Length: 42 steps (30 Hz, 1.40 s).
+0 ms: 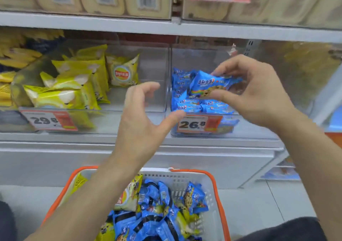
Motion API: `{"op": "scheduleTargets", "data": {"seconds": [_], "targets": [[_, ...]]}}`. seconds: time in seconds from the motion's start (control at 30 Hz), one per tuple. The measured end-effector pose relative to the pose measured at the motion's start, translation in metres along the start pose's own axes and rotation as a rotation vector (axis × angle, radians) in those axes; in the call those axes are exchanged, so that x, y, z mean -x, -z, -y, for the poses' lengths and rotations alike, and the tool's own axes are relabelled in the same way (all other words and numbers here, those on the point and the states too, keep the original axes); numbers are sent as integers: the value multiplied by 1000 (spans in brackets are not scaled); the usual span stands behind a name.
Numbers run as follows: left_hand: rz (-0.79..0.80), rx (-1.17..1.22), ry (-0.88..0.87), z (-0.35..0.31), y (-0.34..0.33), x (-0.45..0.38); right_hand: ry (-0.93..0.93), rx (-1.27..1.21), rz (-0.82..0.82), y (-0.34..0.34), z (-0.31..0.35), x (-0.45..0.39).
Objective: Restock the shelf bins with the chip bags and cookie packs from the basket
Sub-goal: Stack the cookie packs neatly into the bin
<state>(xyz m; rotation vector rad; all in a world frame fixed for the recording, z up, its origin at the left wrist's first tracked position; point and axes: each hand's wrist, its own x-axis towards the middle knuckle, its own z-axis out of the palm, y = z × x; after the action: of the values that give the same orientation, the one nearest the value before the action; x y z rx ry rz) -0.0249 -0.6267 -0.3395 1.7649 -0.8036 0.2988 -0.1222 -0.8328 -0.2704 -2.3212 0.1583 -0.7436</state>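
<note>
A: Status?

B: Mid-placement. right hand (259,92) is pinched on a blue cookie pack (209,87), thumb below, fingers on top. Pack hangs over the open top of the clear cookie bin (259,129), just above the blue packs already piled there.

A: Left?

B: left hand (140,114) is spread and empty, fingers curled, nothing in it. It hovers in front of the shelf, between the two bins, thumb near the cookie bin's front edge and its 26.8 tag (199,124).

A: Chips?

B: chip bin (148,109) to the left holds yellow chip bags (74,85), stacked toward its left side. Right half looks mostly bare. 29.8 tag (49,120) on its front.

A: Basket?

B: basket (216,189), white with orange rim, sits below between the forearms. Plenty left: mostly blue cookie packs, a few yellow chip bags at the left. Task looks early to mid, by my read.

A: Next move?

B: Probably lower the pack a bit and let go so it lands on the pile, not on the front lip. Pile is loose and sloped, so it could slide forward. Then either hand goes down to the basket. Chip bin has more free room, so I'd send yellow bags there with the left, since it's already free.

A: Risks?

B: Crinkly, light packs; easy grip, but easy to knock neighbours off the pile when dropping in.
</note>
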Motion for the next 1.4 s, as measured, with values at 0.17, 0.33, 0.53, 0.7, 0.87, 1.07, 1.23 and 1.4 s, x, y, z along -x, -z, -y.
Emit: {"op": "scheduleTargets", "data": {"seconds": [0.17, 0.33, 0.53, 0.7, 0.87, 1.07, 1.23, 1.4], "targets": [[154, -306, -108, 11, -38, -26, -157, 252, -182, 39, -66, -13], [159, -624, -105, 17, -56, -20, -447, 487, -138, 44, -122, -21], [148, -679, -141, 23, -57, -17, -515, 513, 55, 27, -156, -44], [133, -707, -156, 26, -59, -17, -489, 520, 71, 12, -161, -59], [129, -728, -157, 25, -60, -16, -496, 613, 100, 7, -170, -65], [129, -735, -157, 25, -58, -15, -556, 580, 151, 3, -177, -65], [167, -713, -144, 24, -56, -16, -556, 515, 101, 10, -174, -60], [171, -505, -137, 19, -44, -11, -478, 470, 37, 25, -153, -46]]}}
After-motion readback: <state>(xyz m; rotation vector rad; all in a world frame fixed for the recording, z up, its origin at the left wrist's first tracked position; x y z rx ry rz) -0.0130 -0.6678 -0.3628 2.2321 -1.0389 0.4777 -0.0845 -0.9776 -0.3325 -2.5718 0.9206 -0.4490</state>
